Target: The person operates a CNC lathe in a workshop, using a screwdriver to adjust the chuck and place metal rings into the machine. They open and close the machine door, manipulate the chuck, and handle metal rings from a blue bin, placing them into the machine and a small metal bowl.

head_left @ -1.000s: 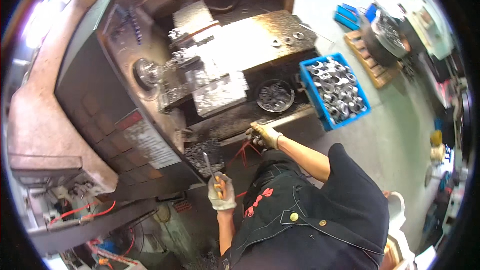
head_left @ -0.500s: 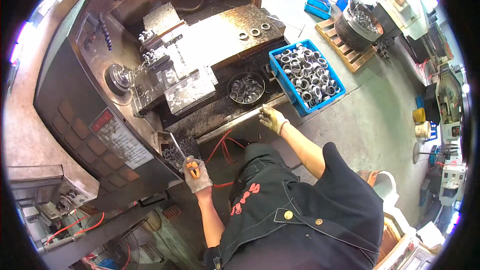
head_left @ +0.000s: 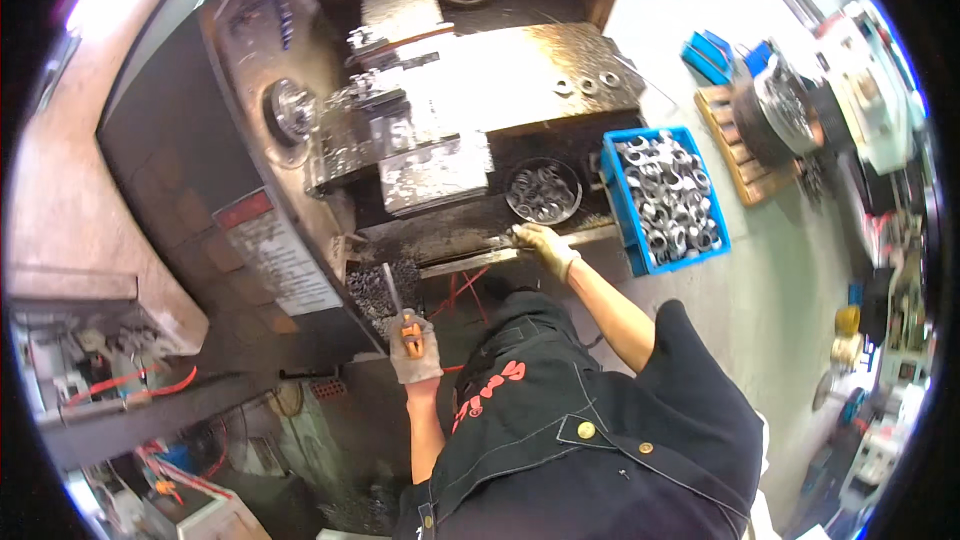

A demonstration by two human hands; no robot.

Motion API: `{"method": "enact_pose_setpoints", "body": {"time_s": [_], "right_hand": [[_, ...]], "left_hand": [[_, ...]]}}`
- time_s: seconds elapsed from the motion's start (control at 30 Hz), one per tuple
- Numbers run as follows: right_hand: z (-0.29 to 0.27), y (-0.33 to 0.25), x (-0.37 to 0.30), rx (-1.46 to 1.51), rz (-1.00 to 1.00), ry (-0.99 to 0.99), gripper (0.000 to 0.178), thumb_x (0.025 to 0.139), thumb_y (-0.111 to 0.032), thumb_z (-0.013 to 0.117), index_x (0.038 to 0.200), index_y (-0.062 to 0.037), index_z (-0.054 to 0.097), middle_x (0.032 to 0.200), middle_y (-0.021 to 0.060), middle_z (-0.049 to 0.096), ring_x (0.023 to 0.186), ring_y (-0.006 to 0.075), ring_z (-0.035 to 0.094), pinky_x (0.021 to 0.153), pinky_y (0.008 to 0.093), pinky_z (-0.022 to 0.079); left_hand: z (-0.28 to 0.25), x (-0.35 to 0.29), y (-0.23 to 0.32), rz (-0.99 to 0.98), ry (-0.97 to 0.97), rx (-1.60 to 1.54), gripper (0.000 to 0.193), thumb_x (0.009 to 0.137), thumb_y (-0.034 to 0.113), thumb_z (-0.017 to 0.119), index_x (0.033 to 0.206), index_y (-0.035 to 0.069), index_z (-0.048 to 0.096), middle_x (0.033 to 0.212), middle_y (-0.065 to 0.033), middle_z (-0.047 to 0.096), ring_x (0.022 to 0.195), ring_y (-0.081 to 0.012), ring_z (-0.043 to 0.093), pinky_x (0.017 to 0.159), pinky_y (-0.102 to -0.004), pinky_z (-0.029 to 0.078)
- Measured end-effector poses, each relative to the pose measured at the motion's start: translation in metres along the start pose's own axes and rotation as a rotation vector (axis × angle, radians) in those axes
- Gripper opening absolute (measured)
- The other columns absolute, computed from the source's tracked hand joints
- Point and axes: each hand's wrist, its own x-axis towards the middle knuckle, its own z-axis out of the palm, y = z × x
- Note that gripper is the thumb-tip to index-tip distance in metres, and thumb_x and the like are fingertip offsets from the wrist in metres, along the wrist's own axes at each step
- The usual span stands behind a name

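A person in a dark apron stands at a metal-cutting machine, both gloved hands down at its front edge.

The left hand [head_left: 415, 348] is closed around the orange handle of a thin metal tool [head_left: 393, 292], whose blade points up into a heap of dark metal chips [head_left: 372, 287] at the machine's lower left. The right hand [head_left: 547, 244] rests on the front rail [head_left: 470, 262] of the machine, fingers curled over its edge; whether it grips anything else cannot be told. Just above that hand sits a round dish of metal rings [head_left: 543, 191], and beside it to the right a blue crate [head_left: 620, 210] filled with similar rings. A wooden pallet [head_left: 728, 145] lies further right on the floor.
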Motion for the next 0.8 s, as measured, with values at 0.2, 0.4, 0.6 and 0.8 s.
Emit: {"method": "enact_pose_setpoints", "body": {"time_s": [0.2,0.4,0.6,0.8], "right_hand": [[0.037,-0.01,0.019,-0.149,0.095,-0.266,0.018,0.085,-0.022,0.053,0.094,-0.0067,0.057,0.085,-0.0001,0.057,0.072,0.0085,0.05,0.064,0.022,0.042],[0.032,-0.007,0.074,0.115,0.085,-0.437,0.012,0.085,-0.015,0.052,0.094,-0.007,0.054,0.108,0.0072,0.056,0.097,0.0192,0.055,0.084,0.0332,0.044],[0.067,-0.01,0.077,-0.05,0.225,-0.411,0.03,0.083,-0.034,0.057,0.093,-0.0059,0.056,0.098,0.0071,0.059,0.083,0.0156,0.056,0.072,0.03,0.045],[0.106,-0.003,0.076,-0.283,0.271,-0.393,0.04,0.085,-0.038,0.052,0.101,-0.0018,0.057,0.095,0.0084,0.06,0.082,0.0155,0.056,0.069,0.027,0.045]], "left_hand": [[0.003,-0.003,-0.005,0.301,0.067,0.749,0.038,0.074,-0.012,0.054,0.109,0.004,0.049,0.098,-0.0051,0.052,0.084,-0.0116,0.052,0.073,-0.0216,0.045],[-0.015,-0.001,-0.024,0.038,0.214,0.243,0.039,0.075,-0.012,0.052,0.11,0.003,0.049,0.096,-0.005,0.052,0.082,-0.0098,0.051,0.072,-0.0205,0.044],[0.001,-0.011,-0.007,0.161,0.194,0.664,0.039,0.075,-0.009,0.054,0.112,0.001,0.048,0.085,-0.0028,0.054,0.074,-0.0079,0.051,0.065,-0.0186,0.043],[-0.01,-0.028,-0.006,-0.055,0.391,0.029,0.024,0.084,0.011,0.049,0.102,-0.004,0.052,0.084,-0.012,0.055,0.078,-0.0197,0.052,0.071,-0.031,0.043]]}}
